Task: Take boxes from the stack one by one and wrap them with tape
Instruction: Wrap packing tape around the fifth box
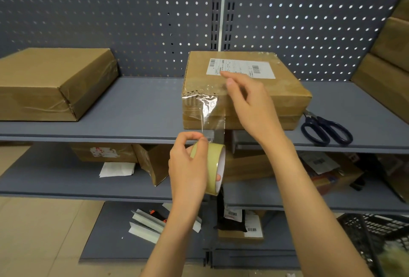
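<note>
Centrally, just right of the frame's middle, a brown cardboard box (243,90) sits on the upper grey shelf (132,108), its front edge close to the shelf's lip. Its top carries a white shipping label (241,68) with barcodes, and glossy clear tape already covers parts of the top and the front left corner, where the film looks wrinkled and shiny. A clear strip of tape (212,117) runs from the box's front face down to the tape roll (212,166), a yellowish roll with a white core, held below the shelf edge at lower centre.

The left hand (188,166) has its grip closed around the tape roll, fingers through the core and thumb on the outer face near where the strip leaves it. The right hand (247,101) rests against the box's front upper edge with fingers extended and loose, fingertips reaching onto the top near the label, grasping nothing.

At left of the frame a second taped box (53,81) lies on the same shelf. Dark-handled scissors (325,128) lie just right of the central box. More cardboard boxes (389,55) are stacked at the far right edge.
</note>
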A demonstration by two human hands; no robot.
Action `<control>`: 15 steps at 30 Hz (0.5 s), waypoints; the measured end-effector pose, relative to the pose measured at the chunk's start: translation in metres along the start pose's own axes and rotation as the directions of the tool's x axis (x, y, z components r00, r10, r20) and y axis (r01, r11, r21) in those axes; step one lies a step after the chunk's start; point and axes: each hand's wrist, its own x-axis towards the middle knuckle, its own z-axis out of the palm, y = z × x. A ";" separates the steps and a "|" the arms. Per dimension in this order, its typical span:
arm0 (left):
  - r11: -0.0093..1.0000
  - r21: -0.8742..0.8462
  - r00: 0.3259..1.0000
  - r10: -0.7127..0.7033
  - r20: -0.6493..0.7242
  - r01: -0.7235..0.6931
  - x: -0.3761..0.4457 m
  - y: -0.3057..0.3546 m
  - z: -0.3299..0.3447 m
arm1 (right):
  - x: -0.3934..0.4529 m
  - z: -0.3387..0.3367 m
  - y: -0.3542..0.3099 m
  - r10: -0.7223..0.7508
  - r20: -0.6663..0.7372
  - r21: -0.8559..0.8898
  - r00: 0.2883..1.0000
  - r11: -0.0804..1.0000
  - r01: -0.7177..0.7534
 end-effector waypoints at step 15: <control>0.999 0.017 0.999 0.032 -0.017 -0.032 0.002 0.002 0.003 | -0.034 -0.082 0.065 0.183 -0.479 -0.338 0.859 0.865 -0.372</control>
